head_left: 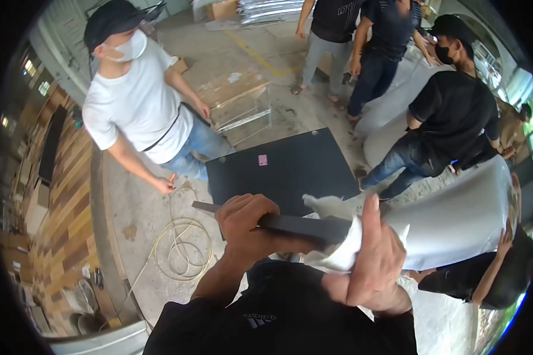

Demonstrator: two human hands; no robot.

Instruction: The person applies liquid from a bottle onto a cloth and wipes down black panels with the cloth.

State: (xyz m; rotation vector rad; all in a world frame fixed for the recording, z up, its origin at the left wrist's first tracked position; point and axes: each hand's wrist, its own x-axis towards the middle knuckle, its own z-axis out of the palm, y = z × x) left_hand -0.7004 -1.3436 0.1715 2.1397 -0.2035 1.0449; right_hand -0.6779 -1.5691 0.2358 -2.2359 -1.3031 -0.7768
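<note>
Close in front of my chest is a narrow dark bar (302,226), running left to right. Wrapped around its left part, my left hand (247,228) has its fingers closed over the top. A crumpled white cloth or soft wrap (350,245) covers the bar's right end. My right hand (370,266) is pressed on that white material with one finger pointing up; its other fingers are partly hidden. Beyond the bar lies a large black panel (284,168) with a small pink label (263,160) on it.
A person in a white shirt (139,97) stands at the left, and several others at the right, one beside a large white wrapped roll (456,213). A coiled pale hose (182,248) lies on the floor. Behind the panel is a clear-sided box (243,112).
</note>
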